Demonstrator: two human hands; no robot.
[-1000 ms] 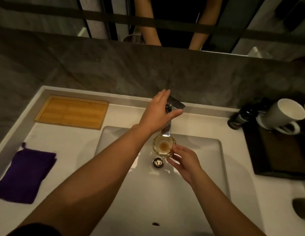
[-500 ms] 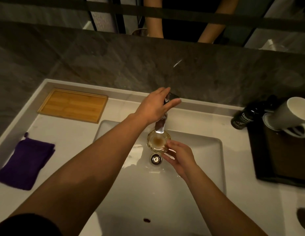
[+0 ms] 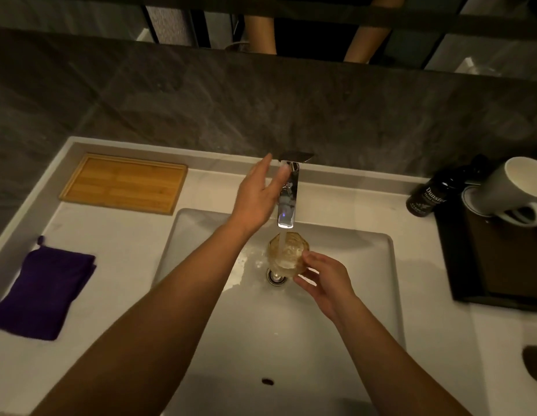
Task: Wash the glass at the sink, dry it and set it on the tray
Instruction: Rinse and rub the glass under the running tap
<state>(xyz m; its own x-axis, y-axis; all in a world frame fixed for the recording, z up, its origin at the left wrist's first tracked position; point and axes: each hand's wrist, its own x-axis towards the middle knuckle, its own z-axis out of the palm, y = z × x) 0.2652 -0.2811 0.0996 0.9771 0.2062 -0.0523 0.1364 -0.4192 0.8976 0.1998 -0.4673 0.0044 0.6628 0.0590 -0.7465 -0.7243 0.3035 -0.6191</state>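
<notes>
My right hand [image 3: 324, 280] grips a clear faceted glass [image 3: 283, 252] by its near side, holding it over the drain [image 3: 275, 277] of the white sink [image 3: 201, 295]. Water streams from the chrome tap [image 3: 286, 202] into the glass, which holds brownish liquid. My left hand [image 3: 259, 193] hovers with fingers spread just left of the tap's lever [image 3: 297, 157], fingertips close to it. A bamboo tray [image 3: 123, 183] lies at the back left of the counter. A purple cloth [image 3: 43, 291] lies on the counter at the left.
At the right, a dark tray [image 3: 501, 265] carries a white mug [image 3: 513, 190] tipped on a saucer. A dark bottle [image 3: 426, 198] lies beside it. A grey stone wall and a mirror rise behind the counter.
My left hand has come off the top of the tap lever and now sits beside it. Water now runs into the glass. The view has shifted slightly.
</notes>
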